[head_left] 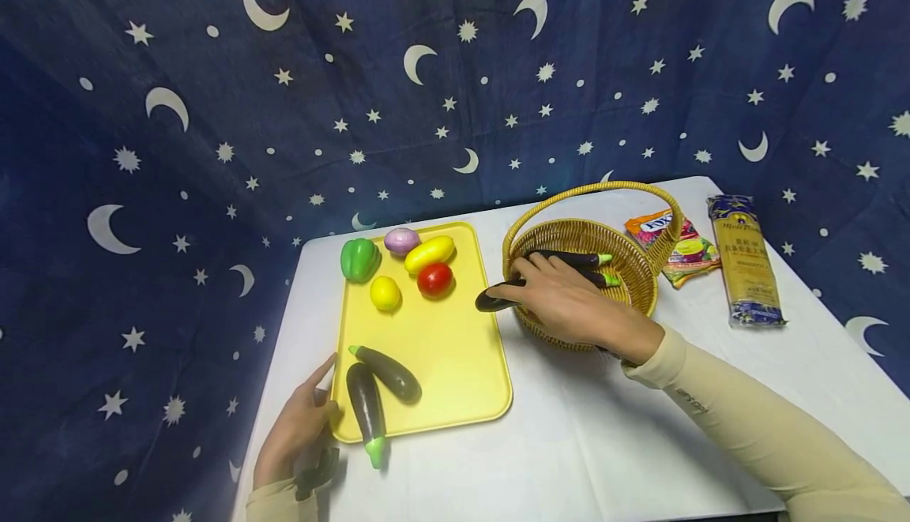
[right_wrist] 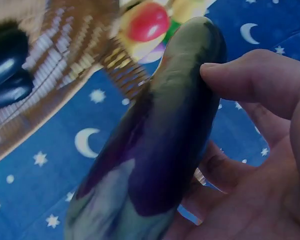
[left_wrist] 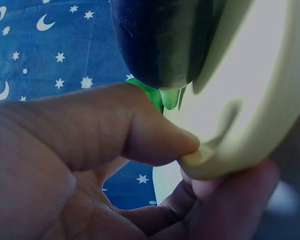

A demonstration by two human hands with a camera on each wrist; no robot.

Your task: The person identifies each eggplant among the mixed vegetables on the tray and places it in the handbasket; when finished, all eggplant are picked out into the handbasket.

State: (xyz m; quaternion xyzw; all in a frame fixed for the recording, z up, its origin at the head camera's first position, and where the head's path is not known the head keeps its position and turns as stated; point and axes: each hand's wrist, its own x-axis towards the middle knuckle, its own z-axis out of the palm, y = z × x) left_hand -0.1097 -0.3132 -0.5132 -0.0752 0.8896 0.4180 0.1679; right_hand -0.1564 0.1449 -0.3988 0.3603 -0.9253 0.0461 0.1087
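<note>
My right hand (head_left: 565, 301) grips a dark purple eggplant (head_left: 496, 298) at the left rim of the wicker basket (head_left: 643, 285). In the right wrist view, the thumb lies along one side of this eggplant (right_wrist: 157, 130) and the fingers are behind it. Two more eggplants (head_left: 579, 258) lie inside the basket, partly covered by the hand. My left hand (head_left: 295, 427) pinches the left edge of the yellow tray (head_left: 455, 364), thumb on top and fingers underneath. Beside it on the tray are two eggplants (head_left: 366, 399), one with its green stem past the front rim.
Toward the tray's back lie a green bell pepper (head_left: 360, 260), a purple onion (head_left: 401, 241), a long yellow fruit (head_left: 430, 255), a lemon (head_left: 385, 293) and a tomato (head_left: 435, 279). Right of the basket are a candy bag (head_left: 690, 249) and a noodle pack (head_left: 746, 261). The basket's handle arches upward.
</note>
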